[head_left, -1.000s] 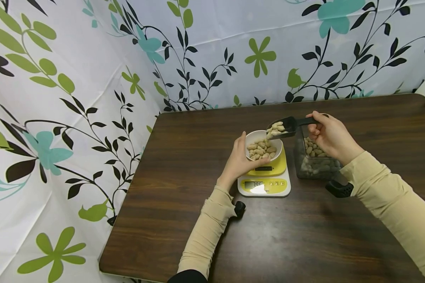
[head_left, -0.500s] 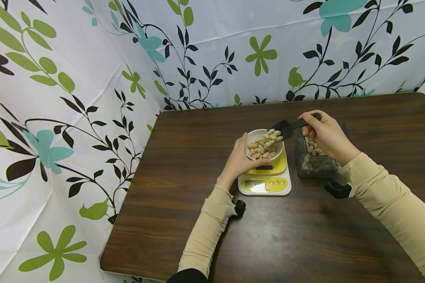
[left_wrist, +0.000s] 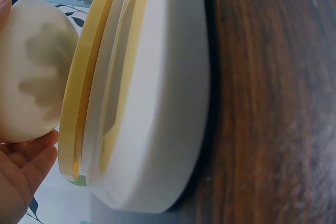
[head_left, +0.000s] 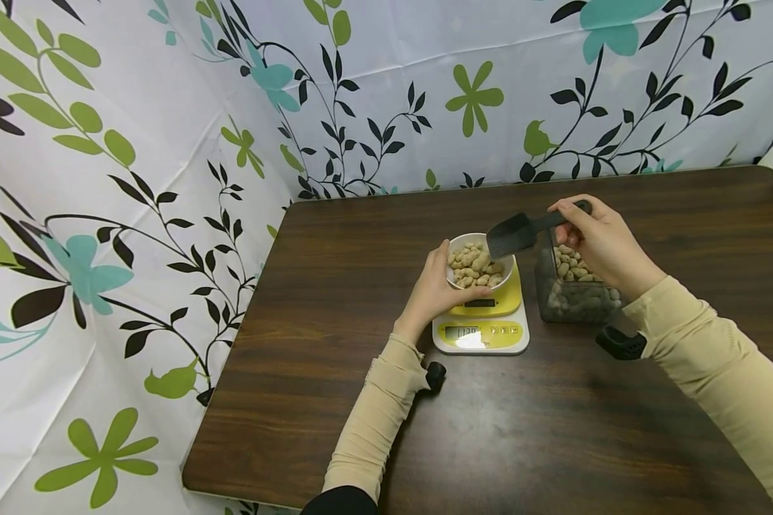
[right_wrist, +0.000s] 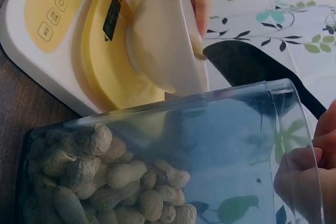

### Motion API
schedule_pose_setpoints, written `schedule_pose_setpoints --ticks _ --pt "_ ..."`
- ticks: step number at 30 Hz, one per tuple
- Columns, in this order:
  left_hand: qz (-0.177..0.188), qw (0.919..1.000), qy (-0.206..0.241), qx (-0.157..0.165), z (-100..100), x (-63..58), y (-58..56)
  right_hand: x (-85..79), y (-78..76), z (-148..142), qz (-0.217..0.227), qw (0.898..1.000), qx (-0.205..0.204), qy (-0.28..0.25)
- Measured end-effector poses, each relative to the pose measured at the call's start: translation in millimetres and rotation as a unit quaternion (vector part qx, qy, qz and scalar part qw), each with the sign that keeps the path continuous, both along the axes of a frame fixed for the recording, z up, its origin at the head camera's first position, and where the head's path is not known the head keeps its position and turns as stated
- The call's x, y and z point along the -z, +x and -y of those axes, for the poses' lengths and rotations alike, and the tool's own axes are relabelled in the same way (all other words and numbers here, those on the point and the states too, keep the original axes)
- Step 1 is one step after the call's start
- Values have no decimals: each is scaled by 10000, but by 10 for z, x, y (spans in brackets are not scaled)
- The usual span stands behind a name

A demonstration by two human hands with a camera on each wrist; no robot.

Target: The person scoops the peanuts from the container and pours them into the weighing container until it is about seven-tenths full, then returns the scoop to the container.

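My left hand grips a white bowl, fingers on its far side and thumb along its near rim. Peanuts fill much of the bowl, which sits on the yellow platform of a kitchen scale. Between the thumb and fingers of my right hand is the handle of a black scoop. The scoop is tipped over the bowl's right edge with its underside facing up, so its inside is hidden. Part of the bowl also shows in the left wrist view, pale with dark shadows of peanuts.
Right of the scale, below my right hand, stands a clear plastic container with more peanuts inside. All of it rests on a dark wooden table. A white curtain with leaf patterns hangs behind and to the left.
The scoop has turned over above the bowl and its peanuts have dropped in. The peanut heap is higher, and the scale's display reads differently. My left hand has stayed on the bowl.
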State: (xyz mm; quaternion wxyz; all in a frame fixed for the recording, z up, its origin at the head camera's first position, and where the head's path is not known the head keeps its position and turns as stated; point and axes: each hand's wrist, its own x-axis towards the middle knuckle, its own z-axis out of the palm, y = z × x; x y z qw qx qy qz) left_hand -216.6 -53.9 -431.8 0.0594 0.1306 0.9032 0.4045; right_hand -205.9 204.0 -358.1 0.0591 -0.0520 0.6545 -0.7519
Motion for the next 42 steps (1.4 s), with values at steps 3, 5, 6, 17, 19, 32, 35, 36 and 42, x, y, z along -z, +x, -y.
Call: schedule_pose_setpoints --ticks 3,5,6,17,19,32,35,36,42 --pt "-13 10000 16 -8 1 -3 -4 0 -2 -11 -22 9999 11 -136" --pt "-17 10000 22 -13 1 -3 -5 5 -3 -19 -4 9998 9 -194" --pt "-17 10000 17 -12 0 -2 -5 9 -2 -23 4 9998 13 -200" --pt "-195 9997 -142 -14 -5 -11 7 9 -1 -74 38 9978 61 -654" --pt "-404 9989 -225 -55 -4 -30 -4 -8 1 -84 57 9976 60 -688" --pt "-1153 9932 112 105 -282 -428 -76 -168 40 -402 -447 9647 54 -2596" --pt "-1159 9926 76 356 -435 -534 -61 -163 63 -527 -534 9520 145 -3010" --pt "-1149 9924 52 443 -488 -562 -52 -155 68 -568 -555 9488 198 -3103" --pt "-1101 9898 -130 892 -796 -630 27 -78 138 -795 -377 9446 489 -3223"
